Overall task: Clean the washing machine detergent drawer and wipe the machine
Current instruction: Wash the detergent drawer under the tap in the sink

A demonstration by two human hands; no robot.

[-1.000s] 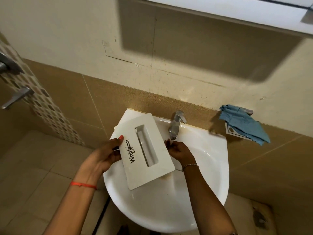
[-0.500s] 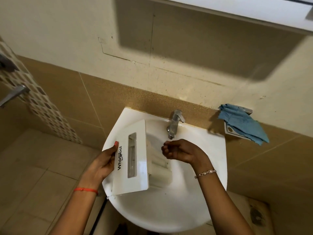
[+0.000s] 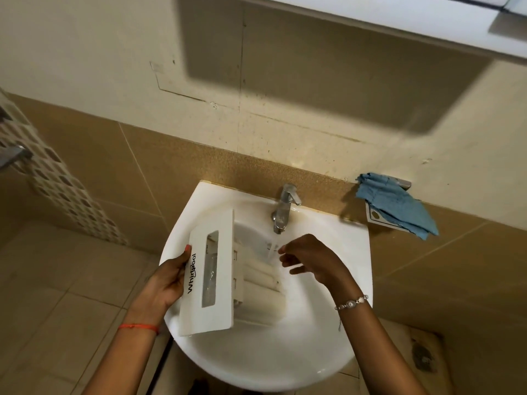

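Note:
The white detergent drawer [image 3: 225, 280] with its Whirlpool front panel lies on its side in the white sink [image 3: 328, 346]. My left hand [image 3: 166, 283] grips the panel's left edge. The drawer's cream compartments point right, toward the running water under the chrome tap [image 3: 283, 208]. My right hand [image 3: 310, 260] hovers over the basin beside the water stream, fingers apart and curled, holding nothing. A blue cloth [image 3: 396, 205] hangs on a small wall shelf to the right of the sink.
Beige tiled wall rises behind the sink. A patterned tile strip and a metal tap handle [image 3: 12, 155] are at the far left. A white cabinet [image 3: 399, 21] overhangs at the top. Tiled floor lies below left.
The drawer turned from panel-up to on its side, compartments toward the tap. My right hand left the tap and drew back over the basin. Water now runs.

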